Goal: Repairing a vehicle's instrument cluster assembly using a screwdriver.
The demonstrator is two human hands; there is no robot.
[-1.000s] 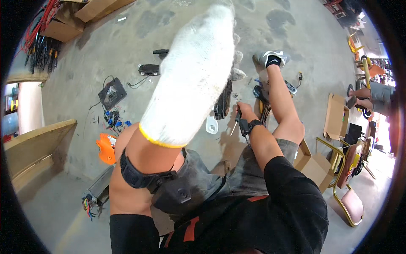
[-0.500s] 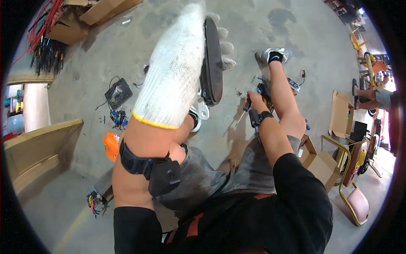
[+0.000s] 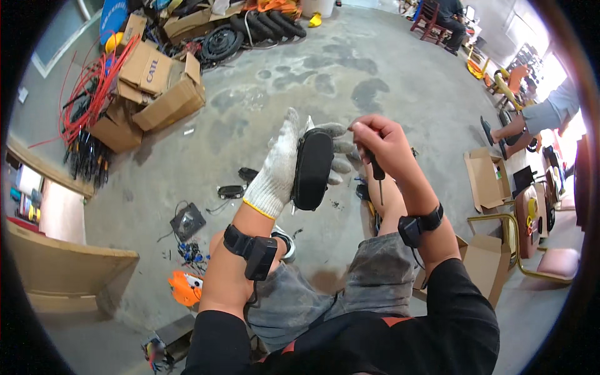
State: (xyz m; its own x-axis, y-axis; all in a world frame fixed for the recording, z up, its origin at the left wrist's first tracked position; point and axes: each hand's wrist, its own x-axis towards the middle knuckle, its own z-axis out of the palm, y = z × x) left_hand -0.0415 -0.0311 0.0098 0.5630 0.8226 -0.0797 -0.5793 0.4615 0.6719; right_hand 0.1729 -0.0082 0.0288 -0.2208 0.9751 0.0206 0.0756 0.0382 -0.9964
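Note:
My left hand (image 3: pixel 280 162), in a white knit glove with a yellow cuff, holds a black oblong padded piece (image 3: pixel 314 167) upright, its gloved fingers showing along the piece's right side. A pale bit shows behind it. My right hand (image 3: pixel 382 144), bare, grips a thin screwdriver (image 3: pixel 377 170) with a dark handle, its shaft pointing down toward me, just right of the piece and not touching it. Black strapped devices (image 3: pixel 259 255) are on both forearms.
Small parts, a black plate (image 3: pixel 187 220) and an orange piece (image 3: pixel 182 286) lie on the concrete floor (image 3: pixel 294 81). Boxes (image 3: pixel 153 75), red cable and tires are upper left. At right are chairs, a flattened box (image 3: pixel 484 181) and another person's legs (image 3: pixel 500 128); a seated person (image 3: pixel 447 28) is farther back.
My left hand has come down from high in the picture, turning the black piece into fuller view. My right hand has risen beside it with the screwdriver. The view has tilted up.

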